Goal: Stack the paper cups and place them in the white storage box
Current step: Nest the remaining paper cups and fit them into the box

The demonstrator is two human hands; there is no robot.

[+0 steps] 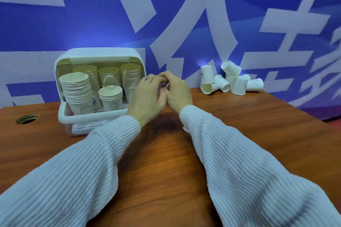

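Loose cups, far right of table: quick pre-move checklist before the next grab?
1. Loose cups in reach path: ok, nothing on the bare table between them and the hands.
2. Cups upright: not ok, jumbled, several on their sides.
3. Left hand free: cannot tell, fingers pressed against the right hand.
4. Right hand free: cannot tell, something small and pale between the fingertips, blurred.
5. Storage box open: ok, lid raised.
6. Room in box: cannot tell, five stacks fill most of what shows.
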